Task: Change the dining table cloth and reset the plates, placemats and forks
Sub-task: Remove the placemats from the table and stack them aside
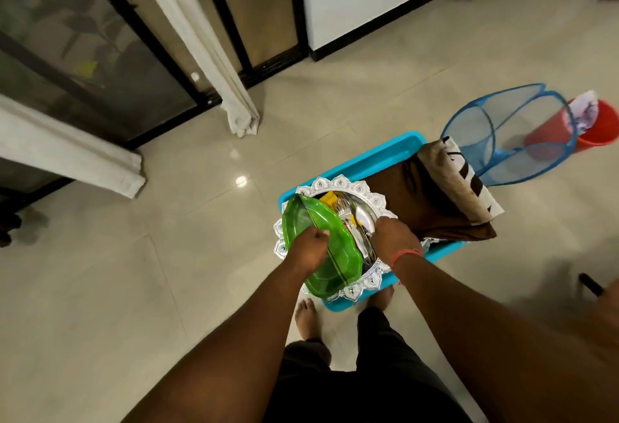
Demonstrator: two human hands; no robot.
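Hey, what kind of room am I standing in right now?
Most likely a living or dining area of a home: glossy tiled floor, white curtains over dark-framed glass doors, and a mesh laundry hamper beside a red bucket.

A single head-worn wide-angle camera looks steeply down from standing height onto the tiled floor (134,288), arms reaching forward, the person's feet below.

Glossy beige tile floor (134,288); white curtains (207,40); black-framed glass doors (100,64).
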